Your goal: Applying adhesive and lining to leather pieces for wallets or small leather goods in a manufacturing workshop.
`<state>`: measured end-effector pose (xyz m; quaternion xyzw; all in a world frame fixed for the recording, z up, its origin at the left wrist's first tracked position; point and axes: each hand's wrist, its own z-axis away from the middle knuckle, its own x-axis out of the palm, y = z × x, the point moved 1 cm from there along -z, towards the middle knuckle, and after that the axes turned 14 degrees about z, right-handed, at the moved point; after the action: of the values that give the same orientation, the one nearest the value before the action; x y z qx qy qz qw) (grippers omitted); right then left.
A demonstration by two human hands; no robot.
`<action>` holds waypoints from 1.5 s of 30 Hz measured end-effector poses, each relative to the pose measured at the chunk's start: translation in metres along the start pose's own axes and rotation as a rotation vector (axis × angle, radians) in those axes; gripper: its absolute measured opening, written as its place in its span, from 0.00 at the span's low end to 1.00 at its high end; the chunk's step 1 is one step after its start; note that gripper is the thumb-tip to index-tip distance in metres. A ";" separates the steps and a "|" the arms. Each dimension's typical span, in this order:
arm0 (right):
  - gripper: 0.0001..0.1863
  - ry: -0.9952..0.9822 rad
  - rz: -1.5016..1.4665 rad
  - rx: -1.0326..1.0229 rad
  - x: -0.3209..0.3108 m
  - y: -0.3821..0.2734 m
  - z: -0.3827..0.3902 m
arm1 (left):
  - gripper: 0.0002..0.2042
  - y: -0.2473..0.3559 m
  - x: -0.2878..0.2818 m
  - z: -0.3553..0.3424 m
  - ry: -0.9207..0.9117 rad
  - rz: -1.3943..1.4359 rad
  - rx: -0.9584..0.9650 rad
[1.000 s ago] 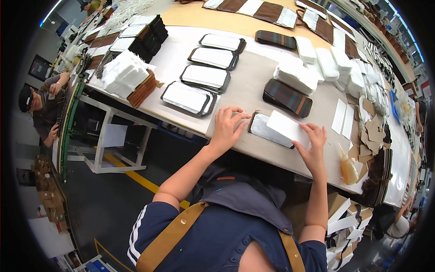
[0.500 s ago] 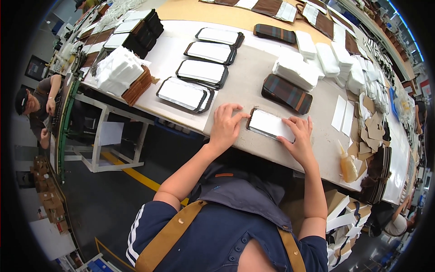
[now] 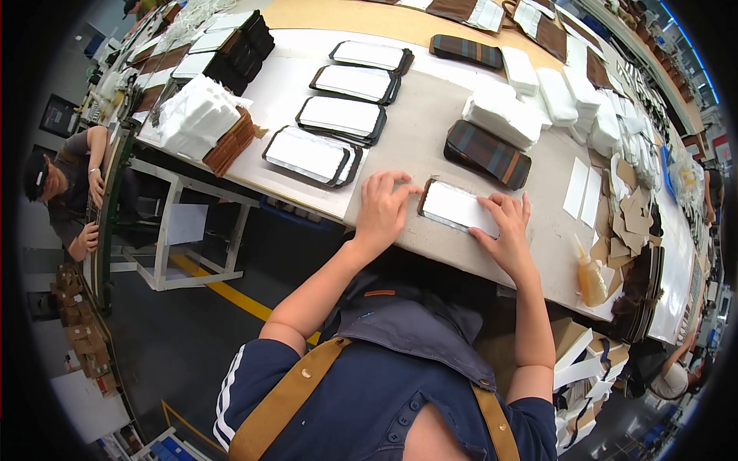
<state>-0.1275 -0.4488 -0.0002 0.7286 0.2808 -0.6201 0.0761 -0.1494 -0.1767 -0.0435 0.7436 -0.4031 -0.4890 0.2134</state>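
In the head view, a flat case [image 3: 459,207] with a white insert lies on the table [image 3: 415,146], near its front edge. The left hand [image 3: 382,209] rests flat, fingers spread, and touches the left end of the case. The right hand [image 3: 507,227] presses flat on the right part of the case, fingers apart. Neither hand grips anything. A plaid case [image 3: 487,154] lies just behind. A glue bottle [image 3: 590,275] stands to the right.

Your bench [image 3: 419,134] carries white-faced dark cases [image 3: 338,115] at ten o'clock, a plaid case [image 3: 487,154] at twelve, white foam stacks [image 3: 503,115] beyond, and a glue bottle [image 3: 590,276] at four.
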 end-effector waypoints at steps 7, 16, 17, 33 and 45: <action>0.31 -0.013 0.022 0.003 -0.001 -0.001 0.000 | 0.12 0.005 0.002 -0.005 -0.012 0.068 -0.033; 0.33 -0.003 0.026 0.000 -0.001 0.002 0.004 | 0.13 0.010 0.007 -0.008 -0.075 -0.001 0.000; 0.34 0.011 0.029 -0.004 -0.001 0.003 0.004 | 0.12 0.010 0.007 -0.008 -0.076 -0.015 -0.005; 0.32 -0.005 -0.272 0.152 0.009 0.043 0.016 | 0.13 0.010 0.010 -0.008 -0.118 -0.052 -0.017; 0.35 0.221 0.102 0.232 0.014 0.018 0.042 | 0.13 0.007 0.003 -0.007 -0.160 -0.032 -0.032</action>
<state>-0.1534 -0.4781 -0.0269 0.8097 0.1765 -0.5597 -0.0085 -0.1456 -0.1843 -0.0372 0.7049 -0.3990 -0.5566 0.1845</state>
